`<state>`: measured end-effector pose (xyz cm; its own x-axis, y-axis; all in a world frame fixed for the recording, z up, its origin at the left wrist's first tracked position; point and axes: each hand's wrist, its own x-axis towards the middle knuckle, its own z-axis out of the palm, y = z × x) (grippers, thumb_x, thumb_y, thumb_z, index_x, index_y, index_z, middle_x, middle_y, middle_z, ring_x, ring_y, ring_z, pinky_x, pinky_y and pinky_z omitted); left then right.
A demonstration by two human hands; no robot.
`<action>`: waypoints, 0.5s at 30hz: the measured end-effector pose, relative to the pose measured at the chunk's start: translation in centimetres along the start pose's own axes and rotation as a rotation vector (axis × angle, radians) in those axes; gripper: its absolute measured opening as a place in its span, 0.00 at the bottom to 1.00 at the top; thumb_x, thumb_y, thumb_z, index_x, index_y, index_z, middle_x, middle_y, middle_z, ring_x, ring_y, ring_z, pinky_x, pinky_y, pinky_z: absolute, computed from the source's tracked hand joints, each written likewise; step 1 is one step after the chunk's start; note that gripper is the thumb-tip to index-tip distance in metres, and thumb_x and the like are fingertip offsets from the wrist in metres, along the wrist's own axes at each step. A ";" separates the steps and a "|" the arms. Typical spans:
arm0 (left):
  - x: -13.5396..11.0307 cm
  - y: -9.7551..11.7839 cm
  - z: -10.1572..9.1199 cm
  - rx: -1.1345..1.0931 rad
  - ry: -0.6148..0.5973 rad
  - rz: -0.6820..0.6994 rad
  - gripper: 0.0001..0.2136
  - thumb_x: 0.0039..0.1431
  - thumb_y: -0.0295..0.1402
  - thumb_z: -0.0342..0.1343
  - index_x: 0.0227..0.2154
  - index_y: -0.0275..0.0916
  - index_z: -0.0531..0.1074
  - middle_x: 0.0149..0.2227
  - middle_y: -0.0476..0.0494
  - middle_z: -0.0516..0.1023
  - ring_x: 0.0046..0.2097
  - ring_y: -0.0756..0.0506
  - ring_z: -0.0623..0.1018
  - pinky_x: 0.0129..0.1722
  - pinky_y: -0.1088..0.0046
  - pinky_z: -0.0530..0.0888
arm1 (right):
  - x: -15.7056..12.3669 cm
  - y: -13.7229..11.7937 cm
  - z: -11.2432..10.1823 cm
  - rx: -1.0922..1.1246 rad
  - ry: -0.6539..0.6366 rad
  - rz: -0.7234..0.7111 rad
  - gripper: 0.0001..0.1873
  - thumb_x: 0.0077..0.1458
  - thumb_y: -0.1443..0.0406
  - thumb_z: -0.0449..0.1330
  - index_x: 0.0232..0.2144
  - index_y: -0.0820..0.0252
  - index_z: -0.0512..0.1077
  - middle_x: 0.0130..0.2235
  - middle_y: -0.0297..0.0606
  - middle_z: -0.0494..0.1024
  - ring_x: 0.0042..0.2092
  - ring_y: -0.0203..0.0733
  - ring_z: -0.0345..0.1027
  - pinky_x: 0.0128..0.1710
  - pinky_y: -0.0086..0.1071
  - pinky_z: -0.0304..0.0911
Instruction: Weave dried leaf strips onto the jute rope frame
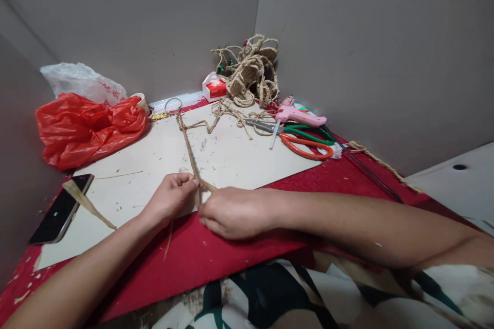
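Left hand (175,196) pinching braided cord (189,149) near lower end, grip partly covered; right hand (233,211) curled on loose strands (209,185), fingertip hold hidden; cord lies over white sheet (247,164), whether joined to thin ring (173,98) unclear; arms (328,216) cut off by frame

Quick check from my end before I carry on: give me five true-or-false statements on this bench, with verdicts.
1. The left hand pinches the braided strand. True.
2. The right hand holds the scissors. False: the right hand is closed at a loose strip; the scissors lie by the glue gun.
3. The phone is on the right side. False: the phone lies at the left.
4. A metal ring shows at the strand's far end. True.
5. The red bag sits right of the cord pile. False: the red bag is left of the cord pile.
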<state>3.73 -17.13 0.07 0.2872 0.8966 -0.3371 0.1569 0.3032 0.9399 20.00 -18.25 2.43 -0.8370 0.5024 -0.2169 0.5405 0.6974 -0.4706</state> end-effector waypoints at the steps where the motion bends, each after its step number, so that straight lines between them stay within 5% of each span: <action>1: 0.0 0.0 0.0 0.012 0.005 -0.007 0.10 0.49 0.37 0.59 0.25 0.34 0.69 0.14 0.56 0.61 0.16 0.57 0.55 0.17 0.79 0.50 | -0.3 0.0 -0.4 0.074 -0.089 -0.080 0.13 0.58 0.67 0.51 0.25 0.65 0.71 0.28 0.45 0.76 0.28 0.40 0.67 0.28 0.31 0.55; 3: 0.0 0.1 -0.1 0.013 -0.006 -0.017 0.11 0.49 0.38 0.59 0.25 0.34 0.69 0.14 0.56 0.61 0.16 0.57 0.54 0.17 0.79 0.49 | -0.6 0.5 -1.4 0.304 -0.130 -0.139 0.16 0.60 0.64 0.50 0.23 0.64 0.69 0.22 0.38 0.73 0.24 0.35 0.64 0.26 0.27 0.56; 4: 0.1 0.1 -0.2 0.000 -0.021 -0.020 0.11 0.49 0.38 0.59 0.24 0.35 0.69 0.14 0.56 0.60 0.15 0.58 0.54 0.16 0.79 0.48 | -0.5 1.0 -1.9 0.419 -0.036 -0.099 0.17 0.61 0.63 0.50 0.23 0.64 0.68 0.20 0.35 0.71 0.23 0.33 0.63 0.25 0.26 0.56; 7: 0.1 0.2 -0.4 -0.044 -0.044 -0.028 0.12 0.49 0.39 0.60 0.24 0.35 0.67 0.12 0.59 0.53 0.15 0.58 0.50 0.16 0.80 0.44 | 0.5 3.0 -2.5 0.537 0.519 0.137 0.16 0.60 0.61 0.51 0.24 0.64 0.67 0.21 0.33 0.70 0.23 0.31 0.62 0.25 0.24 0.55; 8: 0.1 0.3 -0.4 -0.054 -0.044 -0.030 0.12 0.49 0.39 0.60 0.24 0.35 0.67 0.12 0.60 0.52 0.15 0.59 0.48 0.16 0.80 0.43 | 1.0 3.7 -2.3 0.531 0.612 0.167 0.15 0.59 0.61 0.53 0.24 0.65 0.67 0.22 0.34 0.71 0.24 0.31 0.62 0.26 0.24 0.55; 15: 0.0 0.7 -0.1 -0.033 -0.082 0.009 0.12 0.50 0.40 0.59 0.25 0.34 0.70 0.12 0.59 0.52 0.15 0.58 0.48 0.16 0.78 0.44 | 3.2 5.2 0.2 0.902 0.214 0.174 0.23 0.59 0.53 0.51 0.23 0.65 0.67 0.15 0.26 0.58 0.16 0.26 0.44 0.16 0.24 0.41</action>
<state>3.73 -16.93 0.74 0.3648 0.8706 -0.3302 0.1226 0.3067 0.9439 20.17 -13.14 -0.93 -0.6690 0.7077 -0.2271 0.3118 -0.0101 -0.9501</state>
